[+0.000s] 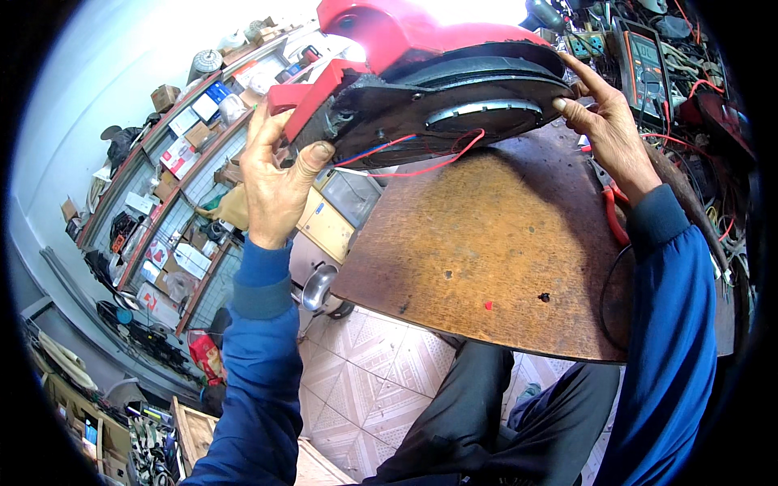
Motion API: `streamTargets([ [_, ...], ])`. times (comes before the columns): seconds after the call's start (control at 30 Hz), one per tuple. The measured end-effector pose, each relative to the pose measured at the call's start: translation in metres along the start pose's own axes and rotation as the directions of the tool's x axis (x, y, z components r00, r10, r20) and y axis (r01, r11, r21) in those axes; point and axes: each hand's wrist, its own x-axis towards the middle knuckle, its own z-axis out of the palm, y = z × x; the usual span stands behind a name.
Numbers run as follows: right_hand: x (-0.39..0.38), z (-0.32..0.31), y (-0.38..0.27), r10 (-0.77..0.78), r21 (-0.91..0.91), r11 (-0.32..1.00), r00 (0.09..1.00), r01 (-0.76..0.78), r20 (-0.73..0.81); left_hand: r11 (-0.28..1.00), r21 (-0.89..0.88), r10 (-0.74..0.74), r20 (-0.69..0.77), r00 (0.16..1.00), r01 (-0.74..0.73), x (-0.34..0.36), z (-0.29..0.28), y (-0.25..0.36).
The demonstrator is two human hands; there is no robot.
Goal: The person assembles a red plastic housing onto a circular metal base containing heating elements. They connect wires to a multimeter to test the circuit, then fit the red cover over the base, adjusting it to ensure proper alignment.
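Both hands hold up a red appliance housing above the far part of the table, its dark underside tilted toward me; I cannot tell its exact kind. A round metal-rimmed opening shows in that underside. Loose red and blue wires hang below it. My left hand grips the left end, thumb on the near edge and fingers behind. Around the right rim closes my right hand, thumb underneath and fingers along the outer side. Bright glare hides part of the housing's top.
Beneath is a worn brown wooden table. Red-handled pliers lie at its right, by my right forearm. A multimeter stands at the back right among tangled cables. Crowded shelves line the left wall; a metal bowl-like piece sits beside the table's left edge.
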Motion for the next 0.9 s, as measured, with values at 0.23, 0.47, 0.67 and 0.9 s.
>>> streamTargets([
  [0.23, 0.0007, -0.0005, 0.006, -0.016, 0.009, 1.0, 1.0, 0.016, 0.005, 1.0, -0.006, -0.012, 0.002, 1.0, 0.012, -0.0018, 0.0003, -0.0013],
  [0.47, 0.0004, 0.0011, 0.0063, -0.001, -0.018, 1.0, 1.0, 0.001, 0.0, 1.0, 0.004, -0.028, 0.001, 1.0, 0.028, -0.0037, -0.0013, -0.0003],
  [0.67, -0.0007, -0.0002, 0.0023, -0.006, -0.012, 1.0, 1.0, 0.006, 0.003, 0.999, -0.02, -0.036, 0.0, 0.999, 0.036, -0.0034, 0.0012, 0.0017],
  [0.9, -0.0016, 0.0019, 0.0021, 0.011, -0.002, 1.0, 1.0, -0.011, 0.004, 0.998, 0.058, 0.028, 0.009, 1.0, -0.028, -0.0038, -0.0034, -0.0039],
])
